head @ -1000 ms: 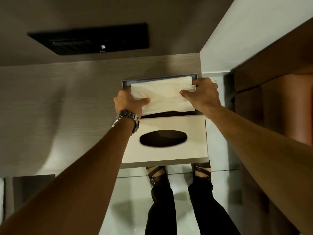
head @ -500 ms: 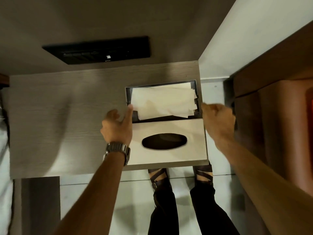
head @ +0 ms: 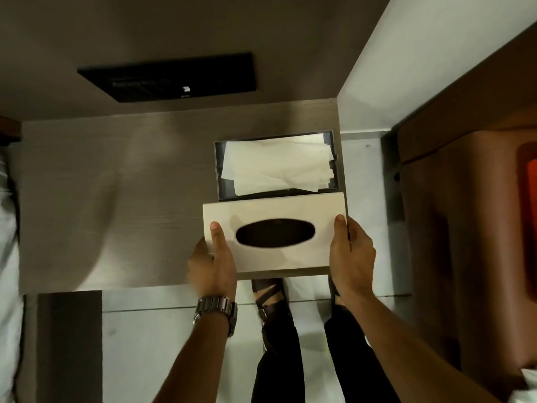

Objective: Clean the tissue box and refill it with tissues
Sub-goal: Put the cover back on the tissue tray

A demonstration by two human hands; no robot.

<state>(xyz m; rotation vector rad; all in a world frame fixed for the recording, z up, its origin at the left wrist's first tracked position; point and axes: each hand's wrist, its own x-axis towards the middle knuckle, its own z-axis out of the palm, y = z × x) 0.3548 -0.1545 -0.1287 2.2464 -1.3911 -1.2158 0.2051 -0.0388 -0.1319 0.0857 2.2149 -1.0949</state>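
The tissue box base (head: 218, 170), a dark open tray, stands on the wooden bedside table (head: 116, 199) at its right end. A stack of white tissues (head: 276, 167) lies inside it, a little crumpled. Just in front of the base is the cream lid (head: 276, 210) with a dark oval slot. My left hand (head: 213, 263) grips the lid's left end, thumb on top. My right hand (head: 350, 257) grips its right end. The lid's front edge sticks out past the table's edge.
A black switch panel (head: 171, 77) is set in the wall behind the table. A white wall (head: 406, 68) and a brown wooden cabinet (head: 465, 199) stand to the right. White bedding (head: 7, 228) lies at the left. My legs and sandals (head: 270, 295) are below on the pale floor.
My hands let go of the tissues, which now lie in the base. Both hands drew back and took hold of the lid by its two ends.
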